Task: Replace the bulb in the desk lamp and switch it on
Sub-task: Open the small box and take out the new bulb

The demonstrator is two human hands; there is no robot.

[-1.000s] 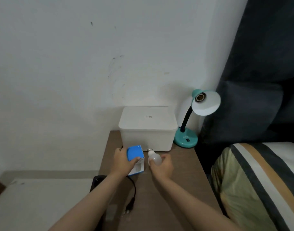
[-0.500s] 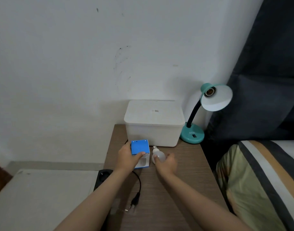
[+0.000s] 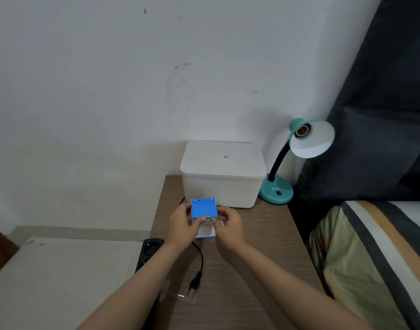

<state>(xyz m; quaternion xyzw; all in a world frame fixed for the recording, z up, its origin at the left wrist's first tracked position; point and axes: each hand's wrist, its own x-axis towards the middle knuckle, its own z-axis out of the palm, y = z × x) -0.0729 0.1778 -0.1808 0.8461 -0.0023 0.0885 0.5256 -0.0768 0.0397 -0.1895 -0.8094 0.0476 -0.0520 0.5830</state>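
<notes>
standing over the wooden table [image 3: 263,234], you can see the white storage box [image 3: 223,172] at the far edge and the teal desk lamp [image 3: 297,160] just right of it, its socket [image 3: 302,130] bare and facing out, plug [image 3: 195,282] lying loose on the near side. both hands meet at the blue bulb carton [image 3: 203,210], just in front of the white box. left hand [image 3: 184,225] wraps the carton's left side, thumb on its near edge; right hand [image 3: 228,225] pinches the right side, fingers closed on it. no bulb shows now, so whether it's inside, i can't tell. light, thin card by the look of it, and it'll crush if squeezed. best held by the corners, gently, since glass inside would be fragile.
</notes>
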